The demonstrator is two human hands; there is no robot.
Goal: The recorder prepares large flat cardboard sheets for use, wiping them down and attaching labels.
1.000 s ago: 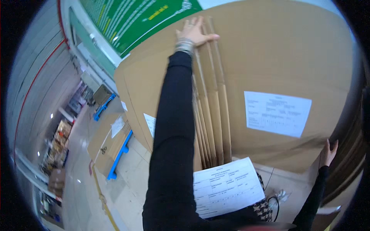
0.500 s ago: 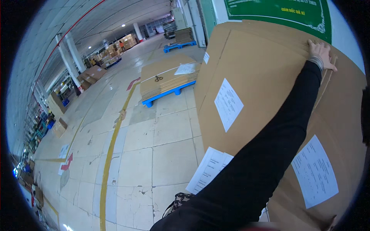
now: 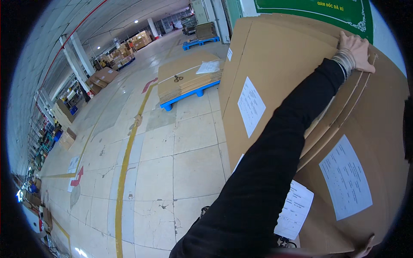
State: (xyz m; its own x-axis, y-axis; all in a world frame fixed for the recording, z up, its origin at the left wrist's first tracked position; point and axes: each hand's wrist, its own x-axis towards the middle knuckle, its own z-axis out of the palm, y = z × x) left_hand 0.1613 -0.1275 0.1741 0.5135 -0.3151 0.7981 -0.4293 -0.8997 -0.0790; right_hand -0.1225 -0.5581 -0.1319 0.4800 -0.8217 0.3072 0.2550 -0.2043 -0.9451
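Several large brown cardboard sheets (image 3: 279, 60) stand upright, leaning to the right below a green sign (image 3: 318, 10). My left hand (image 3: 355, 49), with a black sleeve and a band at the wrist, reaches up and curls its fingers over the top edge of the front sheets. Only a few fingers of my right hand (image 3: 365, 248) show at the bottom right, touching the lower edge of the front sheet (image 3: 378, 129). White paper labels (image 3: 251, 105) are stuck on the sheets, and another label (image 3: 344, 176) sits on the front one.
A blue pallet (image 3: 172, 103) stacked with flat cardboard (image 3: 189, 79), scissors (image 3: 177, 78) and a paper stands on the tiled floor to the left. A yellow floor line (image 3: 124, 172) runs past it. Boxes (image 3: 103, 75), columns and another pallet (image 3: 202, 41) lie farther off.
The view has swung left, from facing the sheets to showing the warehouse floor. My left hand has stayed on the sheets' top edge. My right hand now shows at the bottom right.
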